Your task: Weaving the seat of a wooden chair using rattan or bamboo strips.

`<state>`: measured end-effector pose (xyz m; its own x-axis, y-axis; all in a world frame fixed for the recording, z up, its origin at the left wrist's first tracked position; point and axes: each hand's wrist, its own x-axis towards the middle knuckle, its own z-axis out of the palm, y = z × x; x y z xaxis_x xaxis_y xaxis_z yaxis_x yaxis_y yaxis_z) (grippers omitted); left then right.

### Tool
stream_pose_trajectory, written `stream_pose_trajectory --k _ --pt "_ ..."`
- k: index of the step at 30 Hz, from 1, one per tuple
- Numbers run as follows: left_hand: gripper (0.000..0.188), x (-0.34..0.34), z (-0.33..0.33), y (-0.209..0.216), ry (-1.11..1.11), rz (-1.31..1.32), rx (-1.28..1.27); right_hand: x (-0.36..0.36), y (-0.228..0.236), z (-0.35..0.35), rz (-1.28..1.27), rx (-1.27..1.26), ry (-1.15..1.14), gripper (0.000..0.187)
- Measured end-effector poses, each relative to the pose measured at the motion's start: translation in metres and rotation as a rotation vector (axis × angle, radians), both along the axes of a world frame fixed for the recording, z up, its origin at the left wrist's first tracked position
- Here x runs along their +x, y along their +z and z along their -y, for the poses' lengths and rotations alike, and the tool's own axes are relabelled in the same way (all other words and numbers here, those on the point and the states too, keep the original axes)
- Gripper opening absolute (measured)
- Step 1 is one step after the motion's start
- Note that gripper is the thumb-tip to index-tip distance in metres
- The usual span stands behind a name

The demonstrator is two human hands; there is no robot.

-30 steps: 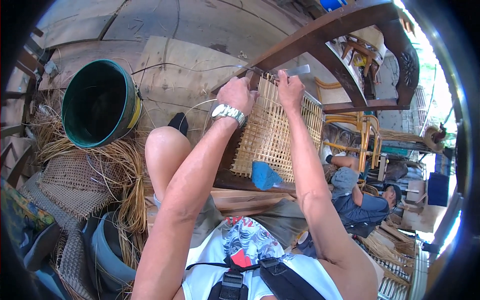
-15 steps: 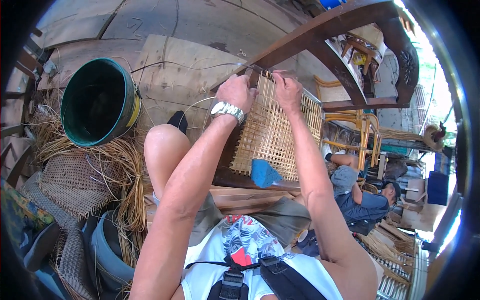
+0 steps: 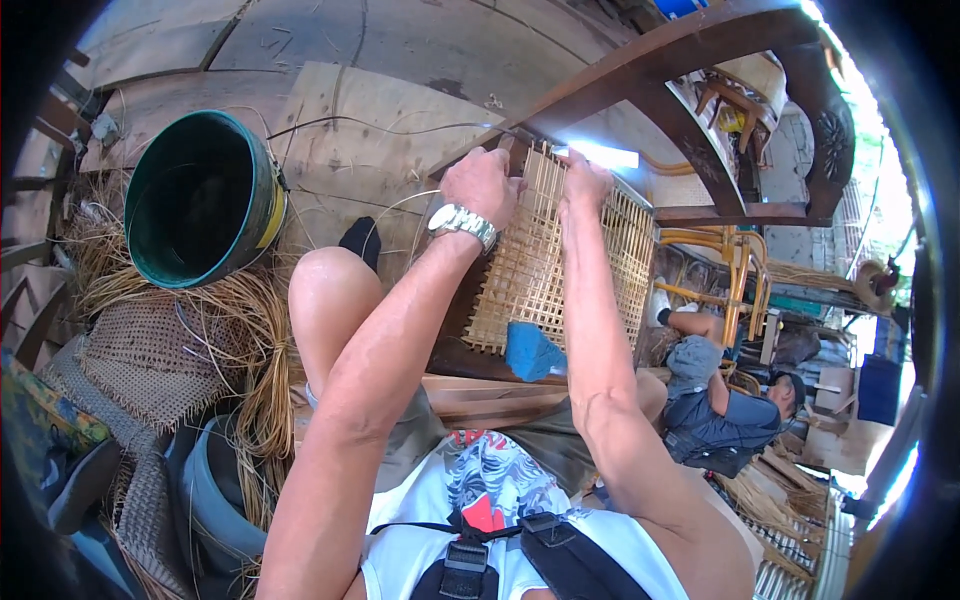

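1. Many square holes fill the shiny tan woven-cane seat (image 3: 535, 245) inside the dark-brown wooden chair frame (image 3: 650, 72).
2. Right fingers (image 3: 577, 168) pinch a flat silver metal blade (image 3: 610, 155).
3. Left fingers (image 3: 496, 163) curl; I cannot tell around what.

Head view (fisheye) looks steeply down.

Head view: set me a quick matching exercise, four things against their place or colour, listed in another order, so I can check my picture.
1. Wristwatch
2. Bucket with a yellow patch
3. Rough chunk
4. Right hand

A. At the far edge of the woven panel
B. Dark green
C. At the near edge of the woven panel
D. Silver-coloured

Pairs: 1-D; 2-B; 3-C; 4-A
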<state>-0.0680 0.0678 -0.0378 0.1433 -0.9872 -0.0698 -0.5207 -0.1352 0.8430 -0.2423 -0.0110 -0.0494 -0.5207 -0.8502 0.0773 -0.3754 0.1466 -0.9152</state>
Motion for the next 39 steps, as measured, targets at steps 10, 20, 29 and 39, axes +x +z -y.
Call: stream_pose_trajectory --k 10,20,29,39 --pt "0.038 0.001 0.001 -0.006 0.011 0.072 -0.069 0.019 0.022 -0.007 -0.561 0.088 0.096 0.037" --pt "0.035 0.007 0.001 0.004 -0.038 0.027 0.042 -0.011 0.027 -0.015 -0.298 -0.005 0.197 0.035" --pt "0.041 0.003 0.002 -0.005 -0.016 0.048 -0.003 0.010 0.028 -0.012 -0.431 0.046 0.216 0.033" --pt "0.041 0.004 0.003 -0.007 -0.023 0.029 -0.012 0.014 0.038 -0.019 -0.598 -0.026 0.211 0.033"
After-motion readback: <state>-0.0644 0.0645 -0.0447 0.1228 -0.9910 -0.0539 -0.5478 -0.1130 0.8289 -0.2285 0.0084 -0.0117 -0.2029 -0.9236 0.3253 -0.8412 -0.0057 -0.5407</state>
